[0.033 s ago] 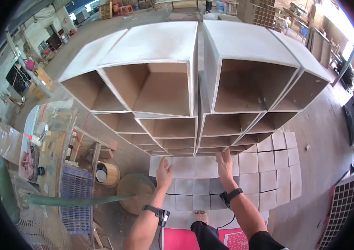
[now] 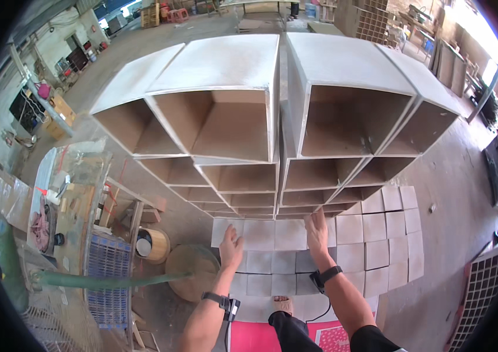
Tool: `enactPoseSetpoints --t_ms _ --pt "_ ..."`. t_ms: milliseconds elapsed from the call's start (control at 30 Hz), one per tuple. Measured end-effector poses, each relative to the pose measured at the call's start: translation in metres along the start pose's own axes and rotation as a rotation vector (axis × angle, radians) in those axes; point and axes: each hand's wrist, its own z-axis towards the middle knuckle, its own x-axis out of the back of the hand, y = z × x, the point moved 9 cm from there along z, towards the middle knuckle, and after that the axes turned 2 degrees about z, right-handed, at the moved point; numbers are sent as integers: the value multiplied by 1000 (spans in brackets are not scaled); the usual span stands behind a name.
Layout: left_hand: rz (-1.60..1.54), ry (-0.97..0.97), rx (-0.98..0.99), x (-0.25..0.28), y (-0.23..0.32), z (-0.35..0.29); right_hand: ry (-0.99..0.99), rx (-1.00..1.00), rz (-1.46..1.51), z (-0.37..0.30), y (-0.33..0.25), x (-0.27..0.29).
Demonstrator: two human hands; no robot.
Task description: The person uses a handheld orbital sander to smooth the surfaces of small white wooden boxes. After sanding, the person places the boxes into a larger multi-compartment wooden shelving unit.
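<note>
Tall stacks of whitish open-fronted boxes with brown insides rise in front of me, with a narrow gap down the middle. At their foot lie rows of pale square blocks. Above the left end of these rows is my left hand, fingers apart and slightly curled, with nothing visible in it. My right hand reaches up to the lowest boxes, fingers stretched out and close together. Whether its fingertips touch a box, I cannot tell. Both wrists wear dark bands.
To the left stand a cluttered workbench, a blue plastic crate, a round drum and a green pipe. A dark grid rack leans at the right. Pink sheeting lies by my foot.
The box stacks sit slightly lower in the picture, and their left side has shifted a little to the right. Both hands keep nearly the same place and shape.
</note>
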Motion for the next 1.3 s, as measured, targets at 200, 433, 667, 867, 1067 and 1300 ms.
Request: enactPoseSetpoints --t_ms 200,433,667,867,1067,1300 --pt "4 -2 149 53 -53 -119 6 -220 95 -89 31 48" --pt "-246 190 -117 209 112 -33 232 37 117 -36 -81 194" --pt "-406 187 -443 234 288 39 73 465 122 23 -330 151" --pt "-420 227 -399 213 308 54 -49 384 96 42 -336 118" --pt "-322 314 -380 211 312 41 12 430 65 42 -337 108" --pt "-210 500 -542 212 322 31 11 410 101 50 -333 111"
